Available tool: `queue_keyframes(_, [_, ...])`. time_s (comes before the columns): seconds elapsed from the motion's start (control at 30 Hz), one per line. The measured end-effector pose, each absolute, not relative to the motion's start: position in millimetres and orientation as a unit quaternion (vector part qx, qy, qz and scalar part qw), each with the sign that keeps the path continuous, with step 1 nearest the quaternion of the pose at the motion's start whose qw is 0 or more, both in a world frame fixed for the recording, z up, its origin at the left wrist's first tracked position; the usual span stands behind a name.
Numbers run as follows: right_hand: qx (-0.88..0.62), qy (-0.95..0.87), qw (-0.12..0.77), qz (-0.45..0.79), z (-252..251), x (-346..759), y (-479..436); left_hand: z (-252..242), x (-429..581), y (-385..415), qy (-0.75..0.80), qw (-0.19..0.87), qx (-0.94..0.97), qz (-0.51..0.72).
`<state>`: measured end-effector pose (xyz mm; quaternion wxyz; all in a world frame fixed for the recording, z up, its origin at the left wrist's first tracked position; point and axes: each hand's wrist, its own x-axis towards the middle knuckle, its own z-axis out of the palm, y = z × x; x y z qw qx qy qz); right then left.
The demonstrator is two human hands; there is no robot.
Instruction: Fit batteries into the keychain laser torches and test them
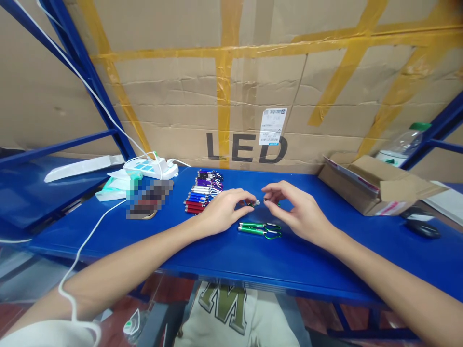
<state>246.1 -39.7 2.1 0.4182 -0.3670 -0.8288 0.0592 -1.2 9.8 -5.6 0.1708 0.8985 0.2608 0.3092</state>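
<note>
Both hands meet over the blue table [231,260]. My left hand [226,208] pinches one end of a small green keychain flashlight [255,203], and my right hand [293,208] pinches its other end by the clip. Just in front of the hands lie two more green flashlights [258,230] with carabiner clips. To the left of my left hand sits a row of several flashlights [202,190] in red, blue, silver and purple.
An open cardboard box [376,185] stands at the right, with a plastic bottle [405,142] behind it and a black mouse [423,229] beside it. A white power strip [152,167] and cable lie at the left. A large cardboard wall marked LED closes the back.
</note>
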Motion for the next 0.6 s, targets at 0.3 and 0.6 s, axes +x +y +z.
queue_keyframes(0.3, [-0.372, -0.814, 0.437, 0.088, 1.2, 245.9, -41.1, -4.2, -0.5, 8.6, 0.265, 0.189, 0.895, 0.306])
queue_keyframes(0.6, [-0.349, -0.827, 0.433, 0.084, 2.0, 243.0, -43.7, -4.5, -0.7, 8.5, 0.262, 0.168, 0.9, 0.306])
